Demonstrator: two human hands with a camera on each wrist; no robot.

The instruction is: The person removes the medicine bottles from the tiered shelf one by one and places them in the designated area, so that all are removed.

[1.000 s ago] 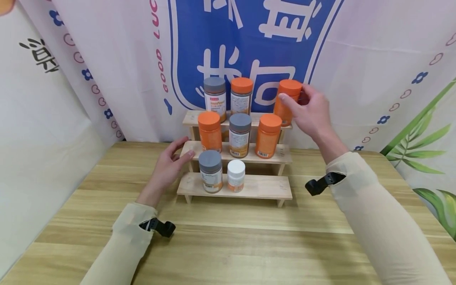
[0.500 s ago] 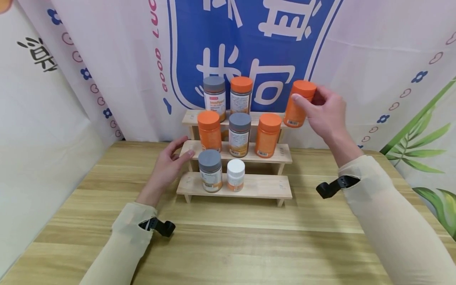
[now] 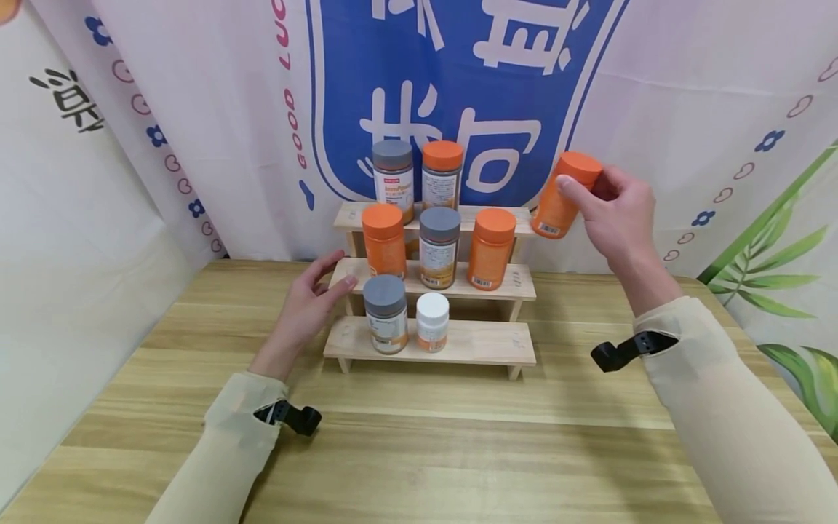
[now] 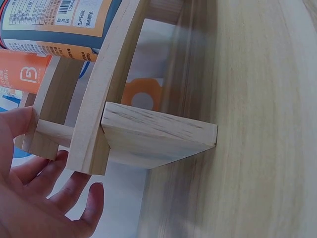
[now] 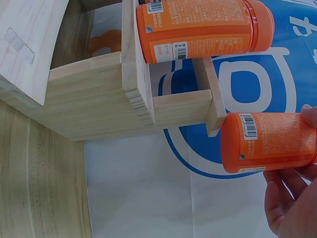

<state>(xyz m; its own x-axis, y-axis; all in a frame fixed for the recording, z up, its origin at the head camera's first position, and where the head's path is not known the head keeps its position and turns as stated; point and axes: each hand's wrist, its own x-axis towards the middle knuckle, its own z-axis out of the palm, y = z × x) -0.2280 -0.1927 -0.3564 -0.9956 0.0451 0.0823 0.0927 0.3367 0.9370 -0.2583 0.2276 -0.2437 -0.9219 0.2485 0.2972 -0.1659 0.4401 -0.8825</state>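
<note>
My right hand (image 3: 617,211) grips an orange bottle (image 3: 567,195) near its lid, thumb in front and fingers behind. It is tilted, its base just beyond the right end of the top tier; in the right wrist view the base of the orange bottle (image 5: 267,142) is close to that board's end. My left hand (image 3: 306,306) holds the left end of the middle tier of a wooden three-step stand (image 3: 487,342). In the left wrist view its thumb (image 4: 20,120) lies on the board, with the fingers around the end.
On the top tier are a grey-lidded jar (image 3: 394,182) and an orange-lidded jar (image 3: 441,175). The middle tier bears two orange bottles (image 3: 492,249) around a grey-lidded jar (image 3: 439,247). A grey-lidded jar (image 3: 386,314) and small white-capped bottle (image 3: 433,322) stand on the lowest tier. Behind hangs a printed curtain (image 3: 668,145).
My right hand has carried the orange bottle rightward from above the top tier to past its right end, and the bottle now leans more. The left hand stays on the stand.
</note>
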